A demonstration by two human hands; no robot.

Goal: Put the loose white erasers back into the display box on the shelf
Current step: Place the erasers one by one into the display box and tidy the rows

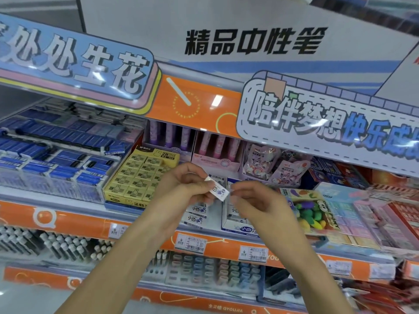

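- The left hand holds a white eraser with blue print on its sleeve; its fingers pinch the eraser's upper left end, thumb beneath and forefinger on top.
- The right hand meets the eraser from the other side, its fingers pressed together at the lower right end, touching or just short of touching it; which one cannot be told.
- The eraser lies tilted between the two sets of fingers, held in the air in front of the shelf.
- Just behind and below the right fingers stands the white display box with blue print on its front wall, open at the top; what it holds is mostly hidden by the right hand.
- Below the left fingers, more white erasers of the same print lie on the shelf, beside the display box.
- Left of the left fingers sits a yellow box of 2B erasers, and beyond it blue-sleeved erasers in rows.
- Right of the right fingers lies a pack of coloured vegetable-shaped erasers.
- Under both hands, price tags hang on the orange shelf edge.
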